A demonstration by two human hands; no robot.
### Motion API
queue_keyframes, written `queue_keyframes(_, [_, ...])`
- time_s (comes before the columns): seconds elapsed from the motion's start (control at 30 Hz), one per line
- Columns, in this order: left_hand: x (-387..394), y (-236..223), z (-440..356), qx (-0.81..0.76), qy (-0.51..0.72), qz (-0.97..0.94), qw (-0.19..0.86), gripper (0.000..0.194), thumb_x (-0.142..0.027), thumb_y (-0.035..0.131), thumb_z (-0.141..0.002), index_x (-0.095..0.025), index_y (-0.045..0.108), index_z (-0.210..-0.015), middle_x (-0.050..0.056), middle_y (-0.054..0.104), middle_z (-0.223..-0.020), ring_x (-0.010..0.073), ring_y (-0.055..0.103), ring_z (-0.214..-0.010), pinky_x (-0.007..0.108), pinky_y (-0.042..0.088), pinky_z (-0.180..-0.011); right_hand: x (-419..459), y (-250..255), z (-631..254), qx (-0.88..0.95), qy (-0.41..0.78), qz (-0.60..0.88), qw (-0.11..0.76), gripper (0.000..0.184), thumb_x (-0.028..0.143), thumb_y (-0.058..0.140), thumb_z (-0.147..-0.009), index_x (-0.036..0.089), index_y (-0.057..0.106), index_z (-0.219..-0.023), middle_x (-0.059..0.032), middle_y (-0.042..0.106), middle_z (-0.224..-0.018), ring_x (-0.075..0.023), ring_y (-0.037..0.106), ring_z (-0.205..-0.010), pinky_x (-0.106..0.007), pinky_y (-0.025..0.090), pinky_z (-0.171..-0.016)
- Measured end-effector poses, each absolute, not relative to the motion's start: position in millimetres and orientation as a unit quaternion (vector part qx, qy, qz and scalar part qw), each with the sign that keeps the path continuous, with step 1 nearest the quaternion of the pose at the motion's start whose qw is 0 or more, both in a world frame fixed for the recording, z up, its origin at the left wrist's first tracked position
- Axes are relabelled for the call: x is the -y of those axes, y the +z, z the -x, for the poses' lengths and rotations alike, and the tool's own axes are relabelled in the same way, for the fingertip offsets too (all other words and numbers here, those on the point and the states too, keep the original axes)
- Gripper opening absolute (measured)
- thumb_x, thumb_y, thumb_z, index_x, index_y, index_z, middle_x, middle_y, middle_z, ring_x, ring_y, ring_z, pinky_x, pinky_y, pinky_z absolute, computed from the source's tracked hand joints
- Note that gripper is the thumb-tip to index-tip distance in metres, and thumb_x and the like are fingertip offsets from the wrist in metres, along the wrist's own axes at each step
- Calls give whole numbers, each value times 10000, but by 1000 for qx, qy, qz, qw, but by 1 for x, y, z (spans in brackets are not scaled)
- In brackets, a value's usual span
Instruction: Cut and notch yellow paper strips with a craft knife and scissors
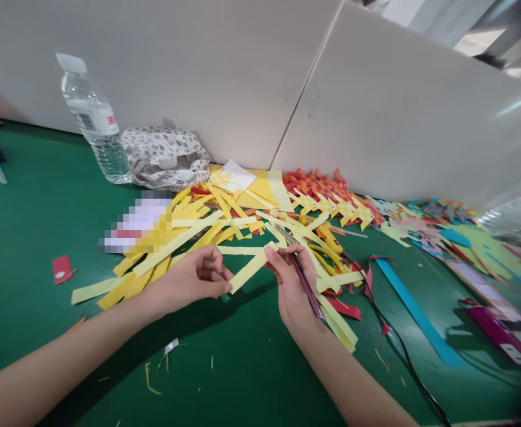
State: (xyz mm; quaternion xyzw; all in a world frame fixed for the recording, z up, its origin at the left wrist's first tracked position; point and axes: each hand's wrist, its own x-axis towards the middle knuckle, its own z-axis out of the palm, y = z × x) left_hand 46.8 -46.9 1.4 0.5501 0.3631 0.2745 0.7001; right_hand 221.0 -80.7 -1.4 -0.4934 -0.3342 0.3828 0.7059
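One green table (pixel 224 379) is running out of view. Yellow strips (pixel 180 242) are overlapping beyond counting. Two hands, left hand (pixel 193 277) and right hand (pixel 293 287), are showing; the right is cradling one slim tool (pixel 308 287), partly hidden. Both hands' fingertips are clamping one pale strip (pixel 254 268) above the table.

No text can be read with certainty. The clear plastic bottle with a white cap (pixel 109 153) bears a white wraparound label (pixel 100 118) with bold red characters, too unclear to name, beside a dark barcode block (pixel 86 122). Marks on the flat magenta device's white panel (pixel 514 354) are too small to read.
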Motion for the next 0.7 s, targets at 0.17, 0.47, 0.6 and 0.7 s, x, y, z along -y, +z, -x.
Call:
queue_keyframes(0.17, [43, 2, -46, -383, 297, -525, 700, 320, -165, 719, -618, -204, 412, -699, 6, 678, -785, 124, 615, -654, 248, 467, -568, 80, -1, -223, 336, 364, 501, 710, 318, 225, 752, -646, 228, 469, -794, 55, 564, -724, -104, 576, -642, -279, 535, -651])
queue_keyframes(0.47, [35, 3, -40, -417, 348, -486, 685, 292, -210, 725, -651, -205, 464, -782, 22, 693, -904, 127, 621, -772, 221, 459, -606, 78, -1, -226, 321, 371, 500, 714, 347, 212, 768, -632, 223, 458, -787, 52, 613, -718, -108, 608, -634, -257, 553, -598])
queue_keyframes(0.6, [36, 2, -40, -421, 326, -495, 687, 324, -252, 748, -634, -211, 507, -847, 1, 680, -842, 140, 632, -777, 257, 485, -662, 80, -1, -224, 332, 371, 496, 712, 325, 223, 756, -648, 221, 466, -794, 50, 600, -744, -104, 608, -633, -270, 554, -625])
queue_keyframes(0.7, [37, 1, -41, -418, 316, -500, 690, 358, -237, 772, -603, -208, 531, -867, -42, 640, -712, 119, 625, -679, 242, 475, -629, 80, 0, -223, 339, 367, 492, 713, 319, 213, 752, -655, 223, 464, -792, 54, 600, -750, -96, 607, -623, -259, 546, -628])
